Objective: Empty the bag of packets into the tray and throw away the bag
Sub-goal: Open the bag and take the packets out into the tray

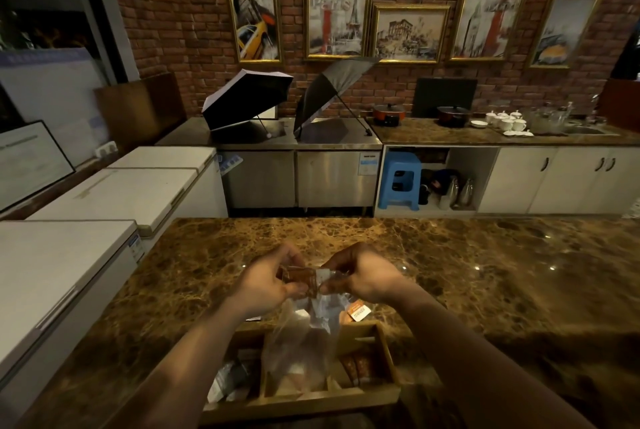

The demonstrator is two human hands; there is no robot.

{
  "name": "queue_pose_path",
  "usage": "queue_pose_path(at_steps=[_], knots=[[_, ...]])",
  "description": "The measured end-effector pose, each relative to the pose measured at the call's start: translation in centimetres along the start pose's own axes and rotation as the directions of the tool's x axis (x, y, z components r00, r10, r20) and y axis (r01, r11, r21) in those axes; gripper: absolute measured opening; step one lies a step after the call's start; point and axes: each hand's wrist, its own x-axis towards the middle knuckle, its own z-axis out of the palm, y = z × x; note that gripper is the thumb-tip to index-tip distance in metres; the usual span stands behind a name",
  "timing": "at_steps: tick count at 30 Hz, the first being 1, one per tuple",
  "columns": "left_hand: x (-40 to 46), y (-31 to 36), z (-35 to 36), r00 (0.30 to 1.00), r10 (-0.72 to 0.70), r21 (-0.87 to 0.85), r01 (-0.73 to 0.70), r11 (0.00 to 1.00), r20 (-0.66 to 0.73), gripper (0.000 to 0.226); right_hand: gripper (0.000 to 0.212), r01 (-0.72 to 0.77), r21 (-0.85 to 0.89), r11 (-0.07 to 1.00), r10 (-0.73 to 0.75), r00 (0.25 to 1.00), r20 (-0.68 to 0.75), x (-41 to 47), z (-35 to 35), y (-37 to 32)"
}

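Note:
A clear plastic bag (304, 335) hangs from both hands above a wooden tray (381, 342) with dividers on the marble counter. My left hand (266, 285) pinches the bag's top edge on the left, and my right hand (360, 278) pinches it on the right. Brown packets show through the plastic near my fingers. Inside the tray's compartments lie orange packets (358, 364) on the right and pale packets (228, 380) on the left. An orange packet (356, 311) pokes out just behind the tray.
The brown marble counter (485, 272) stretches far and right of the tray. White chest freezers (69, 272) stand to the left. Across the aisle a steel unit holds two open umbrellas (249, 96), with a blue stool (400, 181), pots and cups further right.

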Motion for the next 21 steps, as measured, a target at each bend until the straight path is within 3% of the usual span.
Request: queue_pose_path(at_steps=[8, 21], knots=[[0.6, -0.3, -0.1, 1.0, -0.005, -0.046, 0.005, 0.999, -0.003, 0.042, 0.024, 0.039, -0.013, 0.999, -0.039, 0.999, -0.028, 0.7, 0.1, -0.2], [0.8, -0.9, 0.6, 0.999, 0.012, -0.031, -0.014, 0.999, -0.053, 0.044, 0.021, 0.001, 0.163, 0.987, 0.018, 0.993, -0.114, 1.7, 1.2, 0.9]])
